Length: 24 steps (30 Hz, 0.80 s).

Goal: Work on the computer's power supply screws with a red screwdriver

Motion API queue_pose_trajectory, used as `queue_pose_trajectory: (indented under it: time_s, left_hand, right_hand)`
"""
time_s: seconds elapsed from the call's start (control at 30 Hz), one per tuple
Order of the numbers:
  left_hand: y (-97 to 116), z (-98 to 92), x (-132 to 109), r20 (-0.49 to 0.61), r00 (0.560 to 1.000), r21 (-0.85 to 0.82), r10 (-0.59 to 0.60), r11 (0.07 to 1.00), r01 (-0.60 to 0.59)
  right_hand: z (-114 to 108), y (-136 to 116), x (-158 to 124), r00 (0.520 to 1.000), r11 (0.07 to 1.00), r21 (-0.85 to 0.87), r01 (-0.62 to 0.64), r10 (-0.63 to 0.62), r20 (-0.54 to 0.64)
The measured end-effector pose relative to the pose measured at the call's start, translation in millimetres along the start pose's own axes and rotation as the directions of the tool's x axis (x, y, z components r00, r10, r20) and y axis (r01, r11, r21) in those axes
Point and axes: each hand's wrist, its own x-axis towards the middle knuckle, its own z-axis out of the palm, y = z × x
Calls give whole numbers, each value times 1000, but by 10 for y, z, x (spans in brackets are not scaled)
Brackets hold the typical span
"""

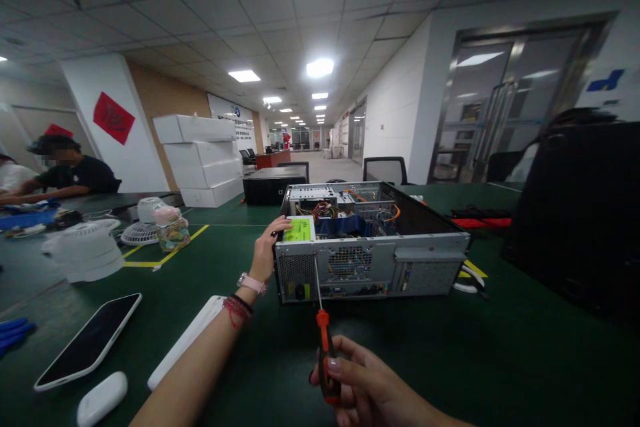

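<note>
An opened desktop computer case point(430, 247) lies on its side on the green table, its rear panel facing me and its wiring showing. My left hand point(267, 247) grips its near left corner, fingers bent over the top edge beside the power supply point(299, 229) with a bright green label. In my right hand point(357, 380) is a screwdriver point(323, 327) with an orange and black handle. Its long shaft points up and away, and the tip meets the rear panel near the power supply's upper right corner. Whether the tip sits in a screw is too small to tell.
To the left lie a phone point(93, 340), a white earbud case point(103, 399) and a long white object point(187, 340) under my forearm. Farther back are a glass jar point(171, 230), white fans point(83, 250) and stacked white boxes point(200, 160). A large black object point(575, 213) stands right. Another person point(75, 170) sits far left.
</note>
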Motion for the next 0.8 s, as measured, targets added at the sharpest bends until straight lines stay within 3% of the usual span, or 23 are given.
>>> queue_pose_trajectory:
  time_s: [0.53,0.8]
  left_hand:
    - [-55,3,0,7,1000,-9,10,1000,-10]
    - [-54,-1,7,11,1000,9,2,1000,-2]
  right_hand:
    - [-19,32,5,999,997,82,-14,10,47]
    - [14,35,6,999,998,68,1,1,-38]
